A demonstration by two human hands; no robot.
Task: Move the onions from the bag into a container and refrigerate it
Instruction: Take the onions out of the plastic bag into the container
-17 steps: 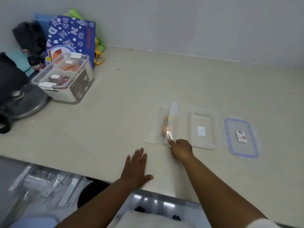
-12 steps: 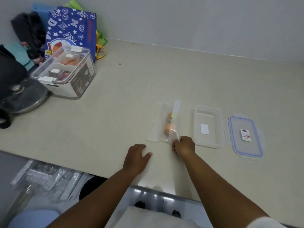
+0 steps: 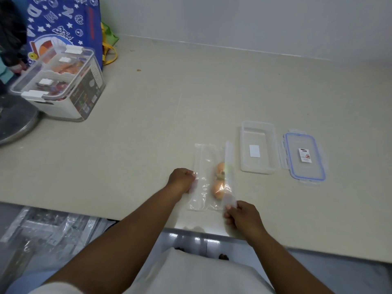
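A clear plastic bag [image 3: 203, 166] lies flat on the beige counter, with two small orange-brown onions [image 3: 219, 181] inside near its right side. My left hand [image 3: 182, 180] is closed on the bag's left edge. My right hand [image 3: 241, 215] pinches the bag's near right corner, where the white zip strip ends. To the right of the bag stands an open, empty clear container [image 3: 258, 132]. Its blue-rimmed lid [image 3: 304, 159] lies flat beside it, further right.
A lidded clear storage box [image 3: 61, 85] with food stands at the back left, in front of a blue patterned tote bag [image 3: 63, 24]. A metal pot lid [image 3: 14, 122] sits at the far left. The counter's front edge [image 3: 148, 221] runs just below the bag.
My left hand moved from the bare counter onto the bag's left edge and closed on it. My right hand stayed at the bag's near right corner. The camera moved closer.
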